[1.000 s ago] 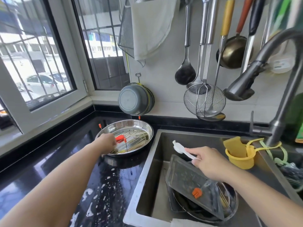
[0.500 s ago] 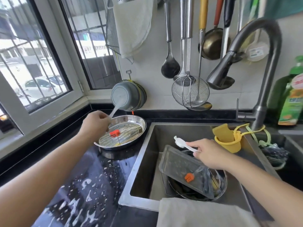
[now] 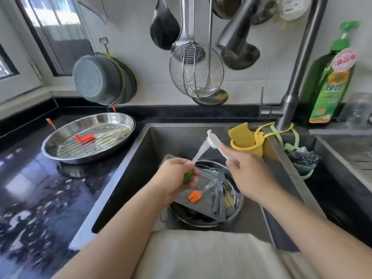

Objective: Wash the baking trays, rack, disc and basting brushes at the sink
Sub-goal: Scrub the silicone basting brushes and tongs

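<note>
Both basting brushes now meet over the sink [image 3: 124,172] at the frame's centre: the left hand [image 3: 177,178] has carried its brush [image 3: 199,153], green-handled with a translucent head, away from the round tray [image 3: 88,135] at centre left, where it was a second ago, and grasps it by the handle with curled fingers. The right hand [image 3: 247,174] pinches the white brush [image 3: 214,142] by its stem, as it did before, head pointing up and left, so the two heads cross just beside each other. Beneath them a rectangular tray [image 3: 203,196] with an orange clip leans on a round steel dish [image 3: 235,200] in the basin, unwashed by the look of it. The round tray, with the wire rack [image 3: 90,142] lying in it, sits on the wet black surface [image 3: 40,188]. The tap [image 3: 237,35] at upper right runs no water that I can see. I judge that the brushes are gathered for rinsing together, with the trays and rack to follow.
</note>
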The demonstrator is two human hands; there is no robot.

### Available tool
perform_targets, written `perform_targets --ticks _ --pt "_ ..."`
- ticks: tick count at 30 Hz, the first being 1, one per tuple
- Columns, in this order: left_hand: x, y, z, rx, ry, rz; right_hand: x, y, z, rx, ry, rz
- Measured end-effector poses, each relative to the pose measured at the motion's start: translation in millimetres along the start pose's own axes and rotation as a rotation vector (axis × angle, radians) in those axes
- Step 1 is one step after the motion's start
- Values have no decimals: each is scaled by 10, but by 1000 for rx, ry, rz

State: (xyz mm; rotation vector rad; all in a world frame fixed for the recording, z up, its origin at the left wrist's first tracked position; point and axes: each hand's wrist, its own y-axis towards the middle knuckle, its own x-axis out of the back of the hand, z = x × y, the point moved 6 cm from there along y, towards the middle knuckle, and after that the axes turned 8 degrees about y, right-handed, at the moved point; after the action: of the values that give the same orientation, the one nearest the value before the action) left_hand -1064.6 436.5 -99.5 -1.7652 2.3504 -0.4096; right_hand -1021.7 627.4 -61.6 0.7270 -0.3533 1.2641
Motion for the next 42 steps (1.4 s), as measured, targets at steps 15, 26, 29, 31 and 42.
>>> perform_targets --ticks 15,26,29,31,42 --pt "42 -30 -90 -138 10 -11 63 0 106 -47 -254 17" --pt "-18 -35 -81 -159 66 1 -216 -277 274 42 -153 235" --pt "9 3 -76 -154 21 9 65 -26 64 -59 -201 24" --pt "-8 2 -79 -157 24 17 141 1 50 -80 -227 -4" --pt "-41 -13 -85 -178 23 12 -210 -291 355 78 -130 209"
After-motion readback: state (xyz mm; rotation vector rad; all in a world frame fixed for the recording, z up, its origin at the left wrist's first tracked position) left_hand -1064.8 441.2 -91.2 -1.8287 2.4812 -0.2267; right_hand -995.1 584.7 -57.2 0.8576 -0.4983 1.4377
